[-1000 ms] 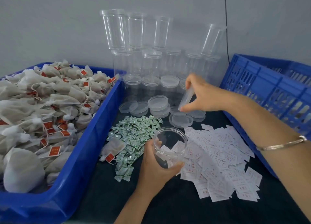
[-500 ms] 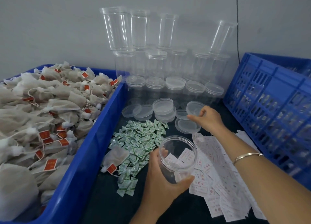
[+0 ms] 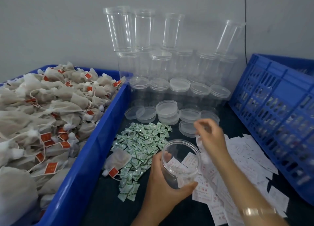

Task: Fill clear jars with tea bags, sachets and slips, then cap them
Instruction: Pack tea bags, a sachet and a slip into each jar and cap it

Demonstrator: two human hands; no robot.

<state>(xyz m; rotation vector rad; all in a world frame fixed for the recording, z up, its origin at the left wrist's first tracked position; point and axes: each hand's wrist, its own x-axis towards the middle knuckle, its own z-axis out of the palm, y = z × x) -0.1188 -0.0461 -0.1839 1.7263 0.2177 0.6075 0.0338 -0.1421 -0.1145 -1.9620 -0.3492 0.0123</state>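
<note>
My left hand (image 3: 161,188) grips an open clear jar (image 3: 180,174), tilted toward me, with a few white slips inside. My right hand (image 3: 212,137) hovers just behind the jar with its fingers loosely curled. It sits over the edge of the white slip pile (image 3: 246,151) and next to a loose lid (image 3: 186,129). I see nothing in it. Green sachets (image 3: 142,141) lie heaped to the left of the jar. One tea bag (image 3: 119,159) lies on the table beside them.
A blue bin (image 3: 95,151) heaped with tea bags (image 3: 51,107) fills the left side. Loose clear lids (image 3: 166,108) lie behind the sachets. Capped and upturned clear jars (image 3: 159,64) are stacked against the wall. A blue slatted crate (image 3: 271,107) borders the right.
My right hand carried a lid down to the loose lids, let it go and drew back toward the slips. The left hand kept holding the jar.
</note>
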